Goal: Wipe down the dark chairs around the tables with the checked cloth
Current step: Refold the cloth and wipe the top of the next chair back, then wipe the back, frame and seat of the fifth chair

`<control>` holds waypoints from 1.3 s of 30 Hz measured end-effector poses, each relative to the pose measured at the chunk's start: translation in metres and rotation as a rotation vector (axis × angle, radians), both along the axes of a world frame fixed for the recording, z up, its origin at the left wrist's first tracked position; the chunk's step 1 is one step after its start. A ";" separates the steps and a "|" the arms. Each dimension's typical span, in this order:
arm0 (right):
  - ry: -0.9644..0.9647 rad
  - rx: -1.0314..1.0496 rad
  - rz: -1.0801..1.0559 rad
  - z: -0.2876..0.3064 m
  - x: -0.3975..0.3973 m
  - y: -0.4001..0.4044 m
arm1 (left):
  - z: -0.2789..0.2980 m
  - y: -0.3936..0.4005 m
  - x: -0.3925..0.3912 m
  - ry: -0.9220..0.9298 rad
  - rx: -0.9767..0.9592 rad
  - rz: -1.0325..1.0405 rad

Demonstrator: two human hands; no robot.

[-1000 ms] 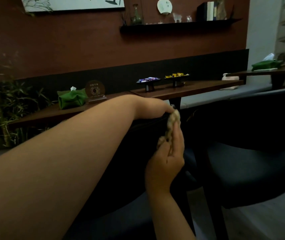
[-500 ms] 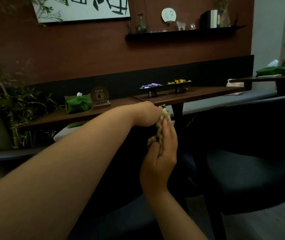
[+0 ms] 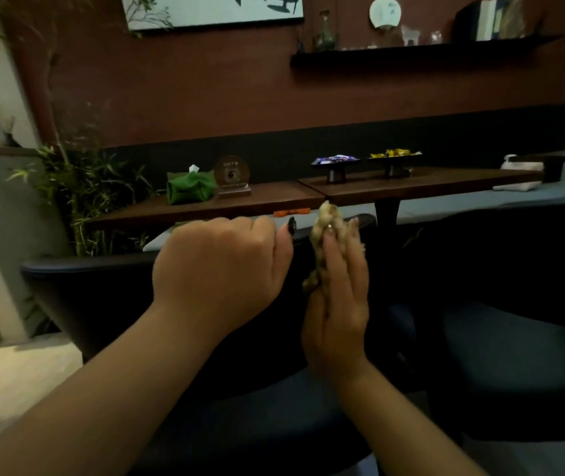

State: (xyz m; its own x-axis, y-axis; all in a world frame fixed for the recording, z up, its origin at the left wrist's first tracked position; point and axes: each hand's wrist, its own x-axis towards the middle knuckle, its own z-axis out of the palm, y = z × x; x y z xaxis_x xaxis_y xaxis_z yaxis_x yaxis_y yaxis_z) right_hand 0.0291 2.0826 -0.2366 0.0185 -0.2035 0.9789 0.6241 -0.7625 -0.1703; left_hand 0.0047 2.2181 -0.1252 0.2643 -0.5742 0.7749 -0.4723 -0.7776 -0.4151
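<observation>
A dark chair (image 3: 81, 297) stands right in front of me with its curved back towards the tables. My left hand (image 3: 219, 269) grips the top rim of that back, fingers curled over it. Just to its right, my right hand (image 3: 339, 304) holds the bunched checked cloth (image 3: 324, 216) against the inner side of the chair back. Its fingers point straight up and its thumb is hidden behind the cloth. A second dark chair (image 3: 514, 338) stands to the right.
Two brown tables (image 3: 274, 202) stand behind the chairs, carrying a green tissue pouch (image 3: 188, 187), a round plaque (image 3: 232, 173) and two snack trays (image 3: 336, 163). A plant (image 3: 78, 190) fills the left corner. A grey bench (image 3: 549, 197) runs along the wall.
My left hand has slid left along the chair's rim, away from the cloth, and shows more fully. My right hand has kept the cloth against the chair back. My view has shifted.
</observation>
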 end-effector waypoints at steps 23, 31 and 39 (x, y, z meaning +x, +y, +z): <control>-0.113 -1.210 -0.234 0.012 0.004 -0.041 | -0.095 0.037 0.023 -0.129 -0.628 -0.010; -0.225 -1.179 -0.260 0.077 -0.014 -0.026 | -0.100 0.061 0.029 -0.122 -0.522 -0.110; 0.052 -1.715 -0.262 -0.022 0.004 -0.014 | -0.132 0.092 0.045 0.824 -1.752 -0.328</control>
State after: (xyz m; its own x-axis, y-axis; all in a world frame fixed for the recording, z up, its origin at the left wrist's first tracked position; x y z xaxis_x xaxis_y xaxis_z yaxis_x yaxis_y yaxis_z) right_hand 0.0335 2.0681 -0.2585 0.1934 0.9788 0.0676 0.4854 -0.1554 0.8604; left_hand 0.0493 2.3102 -0.2572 0.8583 0.4661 0.2145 -0.3031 0.1234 0.9449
